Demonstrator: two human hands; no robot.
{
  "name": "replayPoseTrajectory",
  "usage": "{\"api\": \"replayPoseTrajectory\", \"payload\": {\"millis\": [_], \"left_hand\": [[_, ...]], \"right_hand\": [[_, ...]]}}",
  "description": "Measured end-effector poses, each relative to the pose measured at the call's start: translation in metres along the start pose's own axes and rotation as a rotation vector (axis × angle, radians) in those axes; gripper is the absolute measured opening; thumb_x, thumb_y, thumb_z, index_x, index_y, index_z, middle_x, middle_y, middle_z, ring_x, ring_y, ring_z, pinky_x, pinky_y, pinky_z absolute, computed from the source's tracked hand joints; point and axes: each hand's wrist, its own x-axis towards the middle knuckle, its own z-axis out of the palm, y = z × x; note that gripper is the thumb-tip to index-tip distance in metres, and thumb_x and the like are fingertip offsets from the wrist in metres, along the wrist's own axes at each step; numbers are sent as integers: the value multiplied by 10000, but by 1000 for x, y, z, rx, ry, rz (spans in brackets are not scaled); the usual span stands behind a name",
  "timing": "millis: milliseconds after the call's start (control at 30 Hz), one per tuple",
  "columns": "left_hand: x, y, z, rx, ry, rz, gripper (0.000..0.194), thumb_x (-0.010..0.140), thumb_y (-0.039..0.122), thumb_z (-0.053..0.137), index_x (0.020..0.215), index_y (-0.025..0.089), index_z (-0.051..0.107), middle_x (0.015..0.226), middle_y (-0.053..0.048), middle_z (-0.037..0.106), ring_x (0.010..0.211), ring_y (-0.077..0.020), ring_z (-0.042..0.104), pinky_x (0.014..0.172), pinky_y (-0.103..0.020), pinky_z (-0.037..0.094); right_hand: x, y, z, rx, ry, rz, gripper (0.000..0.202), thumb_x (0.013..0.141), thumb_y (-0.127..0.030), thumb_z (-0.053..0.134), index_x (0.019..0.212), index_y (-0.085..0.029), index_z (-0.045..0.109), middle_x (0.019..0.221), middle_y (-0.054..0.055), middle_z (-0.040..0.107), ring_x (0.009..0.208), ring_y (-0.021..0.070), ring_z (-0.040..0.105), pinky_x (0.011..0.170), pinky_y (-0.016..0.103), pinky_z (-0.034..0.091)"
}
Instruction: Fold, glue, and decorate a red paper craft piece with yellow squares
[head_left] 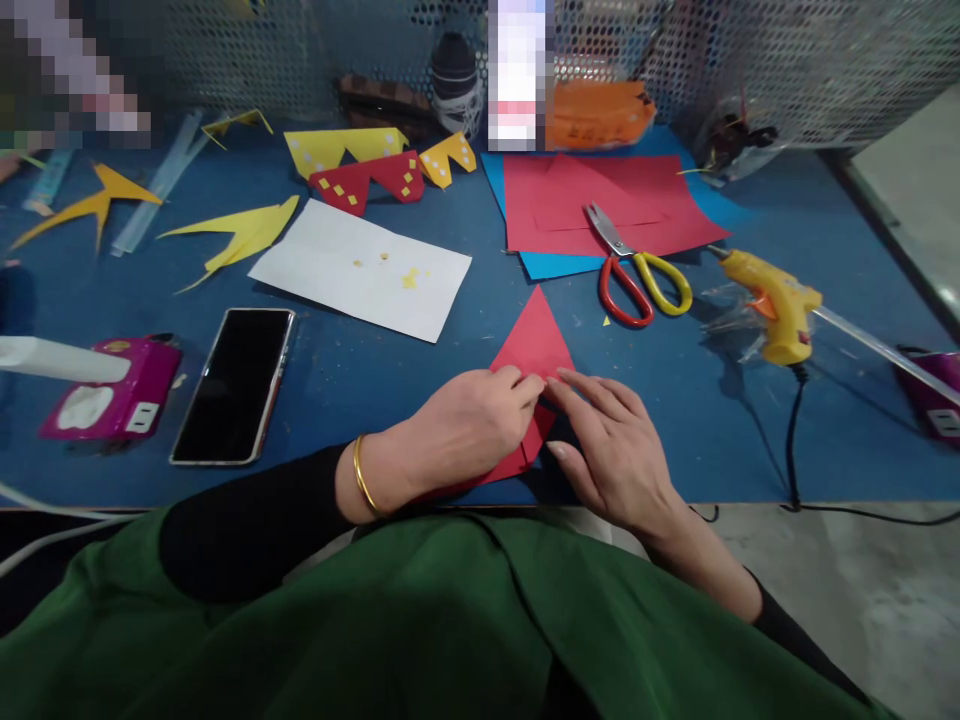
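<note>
A folded red paper lies at the table's front edge, its pointed tip facing away from me. My left hand is closed on it, fingers curled and pressed together near the middle fold. From the right, my right hand rests with its fingertips on the paper's right side, thumb spread apart from the fingers. The two hands' fingertips nearly meet. Part of the paper is hidden under my left hand and wrist.
Scissors lie partly on red sheets. A yellow glue gun is at right. White paper, a phone and a purple holder are at left. Cut paper shapes stand behind.
</note>
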Motion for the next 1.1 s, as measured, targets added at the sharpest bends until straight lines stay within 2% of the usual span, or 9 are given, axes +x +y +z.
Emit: {"api": "replayPoseTrajectory", "payload": {"millis": [100, 233, 467, 667, 900, 1100], "left_hand": [[-2, 4, -3, 5, -45, -14, 328, 977, 72, 397, 1173, 8, 652, 1012, -155, 659, 880, -246, 596, 666, -339, 473], [-2, 6, -5, -2, -104, -11, 346, 968, 62, 385, 1175, -1, 656, 1019, -168, 645, 907, -258, 593, 672, -339, 480], [0, 4, -8, -24, -190, 2, 340, 961, 63, 391, 1114, 33, 693, 1024, -163, 626, 922, -264, 579, 650, -332, 465], [-1, 5, -9, -27, -179, -20, 335, 950, 48, 399, 1100, 28, 697, 980, -149, 617, 898, -263, 581, 633, -330, 460], [-1, 6, -7, -44, -133, -46, 319, 974, 91, 403, 1120, 17, 677, 1013, -167, 628, 950, -273, 588, 703, -343, 490], [-2, 7, -3, -29, -91, -44, 319, 969, 76, 411, 1137, 14, 675, 1020, -162, 635, 936, -266, 592, 683, -338, 485]], "right_hand": [[-1, -2, 3, -44, -37, -39, 574, 1020, -397, 398, 1474, -47, 417, 1325, 195, 673, 1338, 313, 548, 1103, 494, 395], [-1, -5, 2, -165, -69, -66, 563, 1017, -394, 418, 1400, 14, 487, 1331, 227, 660, 1300, 324, 568, 1111, 484, 388], [-8, -1, -2, -274, -56, -37, 555, 1007, -386, 446, 1366, 30, 522, 1282, 212, 691, 1249, 330, 592, 1119, 503, 366], [-7, 0, -5, -277, -44, -40, 545, 1008, -375, 430, 1354, 37, 522, 1255, 222, 699, 1248, 330, 597, 1142, 502, 341], [7, -16, 3, -195, -7, -18, 575, 1022, -431, 363, 1364, 4, 519, 1187, 190, 732, 1322, 329, 545, 1138, 493, 362], [5, -13, 6, -232, -26, -63, 583, 1018, -426, 395, 1346, 40, 520, 1280, 214, 688, 1286, 344, 565, 1155, 512, 332]]}}
